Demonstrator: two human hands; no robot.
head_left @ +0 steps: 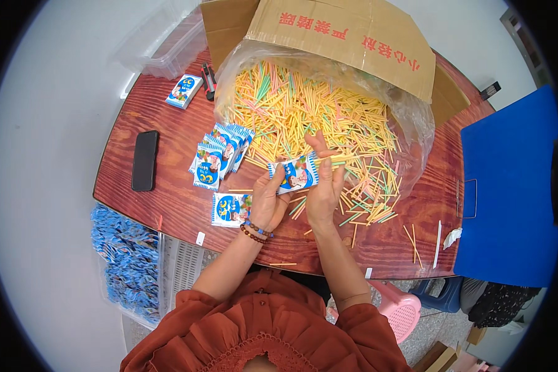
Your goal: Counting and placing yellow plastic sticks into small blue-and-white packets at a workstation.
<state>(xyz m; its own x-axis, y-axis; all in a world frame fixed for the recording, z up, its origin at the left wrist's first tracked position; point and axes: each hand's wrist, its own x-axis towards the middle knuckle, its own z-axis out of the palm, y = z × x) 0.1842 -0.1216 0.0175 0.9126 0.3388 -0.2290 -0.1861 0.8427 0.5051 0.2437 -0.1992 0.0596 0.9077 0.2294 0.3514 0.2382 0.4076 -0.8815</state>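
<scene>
Packet point(294, 174), small and blue-white, sits between both hands above the table point(167, 198), long axis running left-right and tilted slightly up at the right. Left hand point(268, 201) pinches its left end; right hand point(324, 186) clamps the right end, a few sticks in its fingers. Coloured sticks point(316, 111) lie heaped just beyond, nearer the right hand.

Reddish wooden table point(167, 204) — bearing phone point(145, 160), fanned blue packets point(220, 155), single packet point(230, 209), another packet point(184, 91), clear tub point(161, 46), cardboard box point(347, 37) — spilled sticks point(316, 118) in plastic liner
</scene>
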